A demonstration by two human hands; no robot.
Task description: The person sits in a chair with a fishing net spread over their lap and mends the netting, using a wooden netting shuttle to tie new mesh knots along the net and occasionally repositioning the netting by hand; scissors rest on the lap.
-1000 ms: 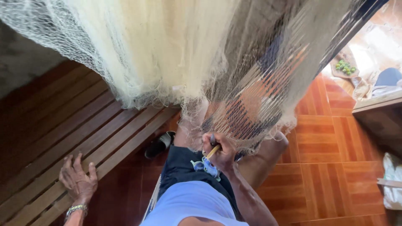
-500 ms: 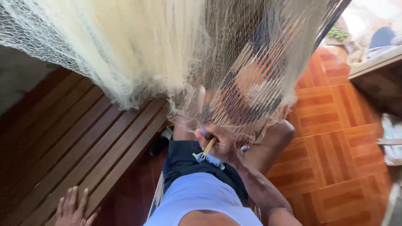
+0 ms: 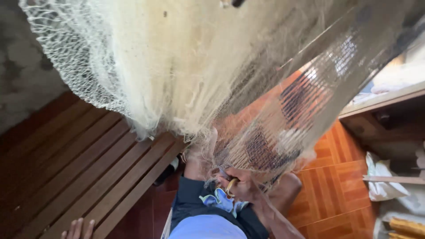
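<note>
A big cream fishing net [image 3: 177, 66] hangs in front of me and fills the upper view; its lower edge drapes over my knees. My right hand [image 3: 243, 188] is at that edge above my lap, shut on a small yellowish netting tool [image 3: 230, 185]. Blue thread or cloth [image 3: 219, 200] lies just under the hand on my dark shorts [image 3: 186, 206]. My left hand [image 3: 78, 230] shows only its fingertips at the bottom edge, spread on a slatted wooden bench [image 3: 88, 168] and holding nothing.
Orange patterned floor tiles [image 3: 336, 190] run to the right. A wooden shelf or table edge [image 3: 380, 99] stands at right, with white bags [image 3: 383, 179] below it. A dark sandal [image 3: 166, 171] lies beside the bench. A grey wall [image 3: 22, 79] is at left.
The view has shifted, so my left hand has slipped down to the frame's edge. My right hand stays at the net's lower edge with the tool.
</note>
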